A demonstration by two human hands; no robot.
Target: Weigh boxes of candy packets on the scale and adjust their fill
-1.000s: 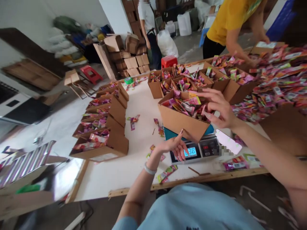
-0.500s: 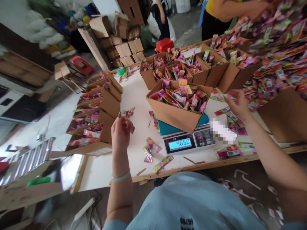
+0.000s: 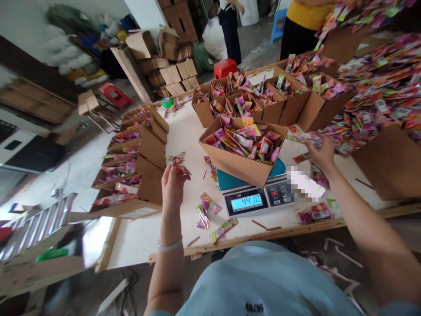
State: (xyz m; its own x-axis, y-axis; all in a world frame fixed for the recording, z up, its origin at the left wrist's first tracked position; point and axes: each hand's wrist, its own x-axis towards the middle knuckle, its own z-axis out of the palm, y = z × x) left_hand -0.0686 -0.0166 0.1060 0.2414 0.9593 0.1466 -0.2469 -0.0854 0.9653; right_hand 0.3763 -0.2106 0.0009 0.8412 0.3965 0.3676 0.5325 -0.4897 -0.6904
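Observation:
A cardboard box (image 3: 235, 160) filled with small pink, purple and green snack packets (image 3: 243, 136) rests on the teal plate of a digital scale (image 3: 246, 202). The lit display reads about 4410. My right hand (image 3: 321, 153) is low over the table to the right of that box, thumb and fingers around a small packet (image 3: 316, 142). Raised left of the scale, my left hand (image 3: 174, 182) has its fingers curled in, with nothing visible in them.
Filled boxes stand in a row at the left (image 3: 140, 162) and in a group behind the scale (image 3: 286, 103). A heap of packets (image 3: 384, 101) covers the right side. Beside the scale lies a blurred-out pale object (image 3: 305, 184). A person in yellow (image 3: 307, 15) handles packets opposite.
My right hand has come down onto the packets and its fingers have drawn in. My left hand has shifted slightly right and down. The display dropped from about 4650 to 4410.

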